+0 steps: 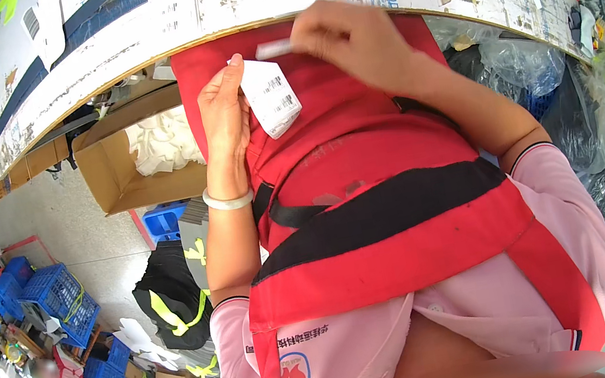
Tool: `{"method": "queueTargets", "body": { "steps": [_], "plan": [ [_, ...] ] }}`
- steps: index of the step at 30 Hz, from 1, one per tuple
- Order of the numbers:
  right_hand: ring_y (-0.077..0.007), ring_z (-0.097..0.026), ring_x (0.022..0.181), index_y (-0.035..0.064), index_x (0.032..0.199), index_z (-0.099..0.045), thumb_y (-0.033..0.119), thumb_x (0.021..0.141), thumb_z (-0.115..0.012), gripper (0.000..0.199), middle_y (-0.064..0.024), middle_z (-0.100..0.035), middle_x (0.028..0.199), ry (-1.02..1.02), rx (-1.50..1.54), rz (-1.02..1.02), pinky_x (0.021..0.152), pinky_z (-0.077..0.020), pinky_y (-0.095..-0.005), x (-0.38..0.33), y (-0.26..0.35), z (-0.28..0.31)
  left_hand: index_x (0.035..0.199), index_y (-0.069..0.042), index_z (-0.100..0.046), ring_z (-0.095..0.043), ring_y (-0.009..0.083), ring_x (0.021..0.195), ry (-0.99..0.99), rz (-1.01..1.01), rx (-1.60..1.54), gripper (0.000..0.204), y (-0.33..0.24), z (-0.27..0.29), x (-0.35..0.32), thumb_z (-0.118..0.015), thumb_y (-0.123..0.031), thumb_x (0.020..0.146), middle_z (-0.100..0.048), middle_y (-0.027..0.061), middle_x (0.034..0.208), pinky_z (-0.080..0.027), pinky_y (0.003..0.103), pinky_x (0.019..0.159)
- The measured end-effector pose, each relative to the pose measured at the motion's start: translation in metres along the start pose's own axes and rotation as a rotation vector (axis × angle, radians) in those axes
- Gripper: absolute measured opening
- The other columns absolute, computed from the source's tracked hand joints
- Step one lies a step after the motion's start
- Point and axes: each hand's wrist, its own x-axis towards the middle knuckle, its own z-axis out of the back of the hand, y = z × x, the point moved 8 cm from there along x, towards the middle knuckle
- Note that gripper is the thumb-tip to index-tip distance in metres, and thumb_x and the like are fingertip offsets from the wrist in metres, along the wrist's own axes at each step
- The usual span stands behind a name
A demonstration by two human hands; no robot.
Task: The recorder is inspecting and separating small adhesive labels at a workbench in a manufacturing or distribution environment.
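My left hand (225, 105), with a pale bangle at its wrist, grips a white label (272, 101) with cut corners and printed bars, the thumb lying on its upper corner. It looks like a small stack, but I cannot tell how many are in it. To the right, close to the table's edge, my right hand (345, 40) is slightly blurred, its fingers pinched on a thin white paper slip (274, 49). The slip points left, just above the label and apart from it. Both hands are over the red apron (338, 118) on my lap.
Ahead is a worktable (238, 7) covered with printed sheeting. Under its left side stands a cardboard box (109, 170) with white pieces in it. Bagged goods (572, 109) crowd the right. Black bundles (171, 293) with yellow-green ties and blue crates (63, 300) stand on the left.
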Motion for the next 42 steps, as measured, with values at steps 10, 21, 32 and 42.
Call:
{"method": "queueTargets", "body": {
  "steps": [10,21,32,42],
  "plan": [
    [-0.0050,-0.056,0.060,0.0017,0.093,-0.063,0.020,0.090,-0.060,0.018,-0.0010,-0.061,0.072,0.143,0.240,-0.454,0.053,-0.0477,-0.0185,0.030,-0.087,0.022,0.077,-0.003,-0.067,-0.041,0.0012,0.055,0.049,-0.015,0.121,0.023,0.017,0.001,0.008,-0.064,-0.021,0.090,-0.059,-0.0038,0.067,-0.030,0.018,0.050],
    [-0.0107,-0.058,0.056,-0.0023,0.086,-0.060,0.010,0.088,-0.060,0.013,-0.0058,-0.061,0.069,0.109,0.344,-0.557,0.049,-0.0497,-0.0225,0.033,-0.086,0.021,0.078,-0.003,-0.067,-0.043,0.0015,0.055,0.041,0.000,0.124,0.022,0.018,0.002,0.008,-0.063,-0.021,0.090,-0.060,-0.0032,0.068,-0.033,0.017,0.050],
    [-0.0111,-0.058,0.055,-0.0025,0.085,-0.061,0.012,0.087,-0.060,0.015,-0.0060,-0.061,0.068,0.092,0.340,-0.561,0.048,-0.0494,-0.0236,0.031,-0.085,0.020,0.078,-0.003,-0.067,-0.040,0.0015,0.055,0.040,-0.019,0.137,0.021,0.021,0.005,0.010,-0.063,-0.021,0.090,-0.057,-0.0050,0.066,-0.030,0.018,0.050],
    [-0.0125,-0.058,0.053,-0.0060,0.081,-0.059,0.010,0.086,-0.058,0.017,-0.0084,-0.061,0.065,0.078,0.154,-0.443,0.047,-0.0488,-0.0241,0.039,-0.070,0.020,0.076,-0.004,-0.067,-0.039,0.0013,0.055,0.034,-0.027,0.169,0.023,0.020,0.005,0.012,-0.063,-0.022,0.090,-0.056,-0.0057,0.065,-0.029,0.018,0.050]
  ]
}}
